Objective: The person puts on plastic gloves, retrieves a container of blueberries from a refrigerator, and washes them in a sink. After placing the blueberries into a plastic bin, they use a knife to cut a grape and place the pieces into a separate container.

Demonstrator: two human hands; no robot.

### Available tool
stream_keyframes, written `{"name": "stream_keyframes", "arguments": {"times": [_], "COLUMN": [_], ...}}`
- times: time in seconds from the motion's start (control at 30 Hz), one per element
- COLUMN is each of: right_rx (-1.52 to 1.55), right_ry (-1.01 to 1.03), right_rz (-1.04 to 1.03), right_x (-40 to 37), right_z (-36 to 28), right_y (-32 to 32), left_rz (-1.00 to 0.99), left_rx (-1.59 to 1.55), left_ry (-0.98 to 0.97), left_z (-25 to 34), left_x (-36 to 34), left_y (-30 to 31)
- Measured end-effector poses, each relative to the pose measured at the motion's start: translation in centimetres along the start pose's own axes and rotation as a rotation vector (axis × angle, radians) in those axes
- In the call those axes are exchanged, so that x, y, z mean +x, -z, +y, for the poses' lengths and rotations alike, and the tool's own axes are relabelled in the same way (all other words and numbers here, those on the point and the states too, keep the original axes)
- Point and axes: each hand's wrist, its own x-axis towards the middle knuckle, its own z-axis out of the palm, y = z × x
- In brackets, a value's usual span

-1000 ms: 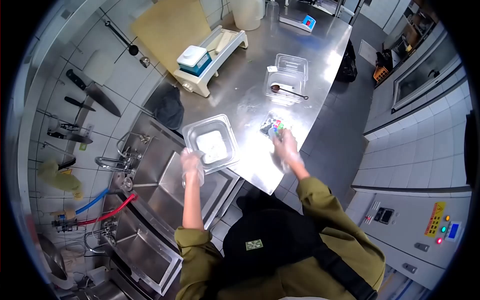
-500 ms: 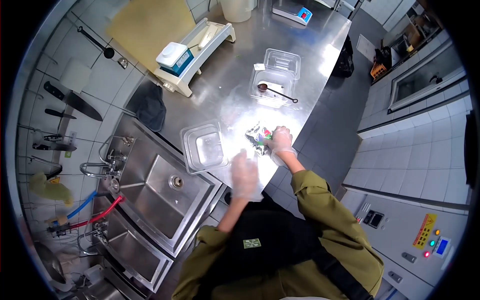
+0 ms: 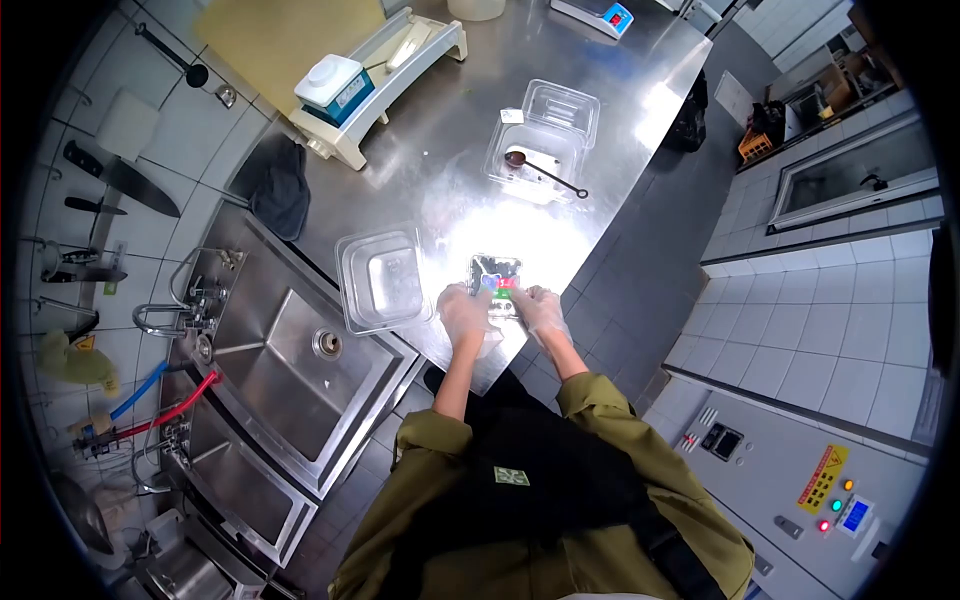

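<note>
In clear plastic gloves, my left hand (image 3: 465, 312) and my right hand (image 3: 541, 310) grip the two sides of a small shiny packet (image 3: 496, 268) with blue, red and green print. The packet is over the near corner of the steel table, its outline partly washed out by glare. Both sets of fingers are closed on its edges. Just left of my left hand is a square clear plastic tub (image 3: 350, 285). Beyond the packet, a dark measuring spoon (image 3: 548, 174) lies across another clear tub (image 3: 492, 165), which has dark bits in it.
A steel sink (image 3: 290, 370) adjoins the table on the left. Farther back are a white-and-teal bottle (image 3: 333, 90) on a cream stand (image 3: 350, 150), a yellow board (image 3: 285, 50) and a digital scale (image 3: 598, 17). Knives (image 3: 125, 182) hang on the tiled wall.
My left hand, blurred and apart from the packet before, has come to its left side. The packet has turned straighter and moved slightly nearer my body. The whole view has shifted a little.
</note>
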Motion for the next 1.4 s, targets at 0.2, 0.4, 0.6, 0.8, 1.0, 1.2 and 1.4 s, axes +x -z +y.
{"name": "stream_keyframes", "arguments": {"times": [0.2,0.4,0.6,0.8,1.0,1.2,1.4], "right_rx": [0.158,0.068,-0.152,0.158,-0.106,-0.557,-1.008], "right_ry": [-0.098,-0.037,0.143,0.225,0.945,1.611,1.889], "right_rz": [-0.076,-0.072,-0.144,-0.337,-0.208,-0.116,-0.056], "right_x": [-1.0,0.3,2.6,-2.5,-2.2,-0.8,-2.8], "right_z": [-2.6,-2.0,-0.6,-5.2,-13.6,-13.3,-15.4], "right_y": [1.5,3.2,1.0,3.0,-1.7,-10.2,-9.9], "left_rz": [-0.168,-0.331,-0.075,0.080,-0.111,-0.303,-0.473], "left_rx": [0.024,-0.541,-0.183,-0.355,-1.009,-1.007,-1.275], "left_ry": [0.101,0.234,-0.217,-0.303,-0.374,-0.018,0.011], "left_z": [-1.1,3.2,1.6,5.9,4.3,-10.1,-18.4], "left_x": [0.8,1.5,2.3,3.4,11.4,13.4,13.0], "left_y": [0.3,5.3,1.4,7.9,21.3,24.1,22.3]}}
